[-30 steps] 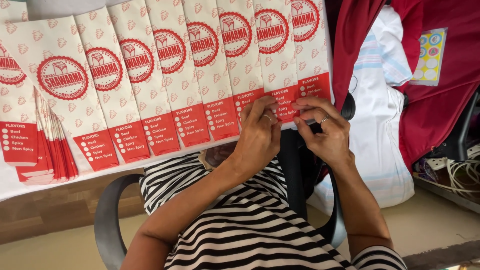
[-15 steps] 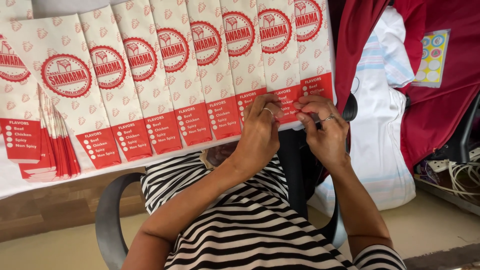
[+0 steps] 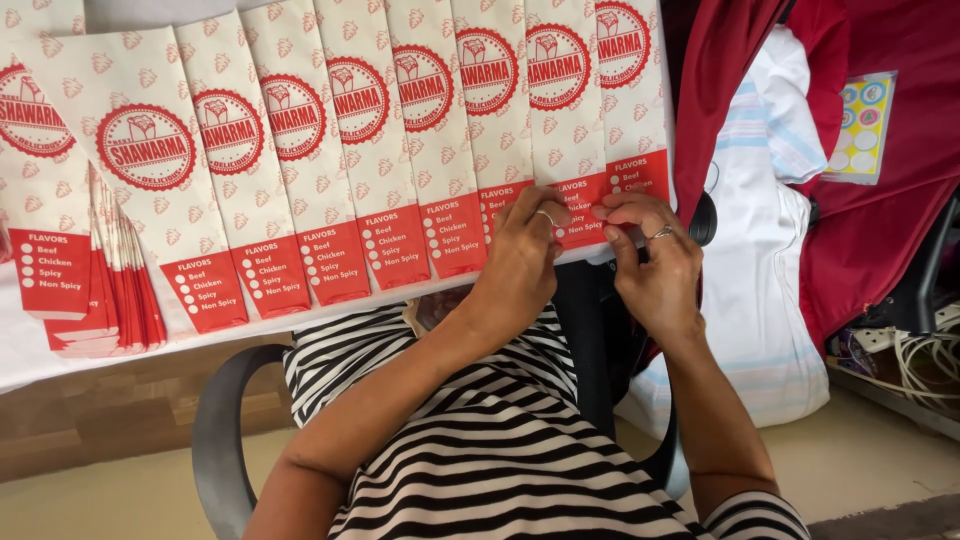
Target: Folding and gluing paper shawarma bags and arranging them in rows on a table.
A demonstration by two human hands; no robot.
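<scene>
Fingertips of both hands, left hand [image 3: 520, 262] and right hand [image 3: 655, 262], pinch the red bottom edge of the last paper bags [image 3: 585, 130] in the overlapped row on the table [image 3: 20, 350], where firm, even pressing seems wise.

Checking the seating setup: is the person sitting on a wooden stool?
No, the person sits in a chair with a curved dark grey armrest, both hands at the red bottom edge of the paper bags.
</scene>
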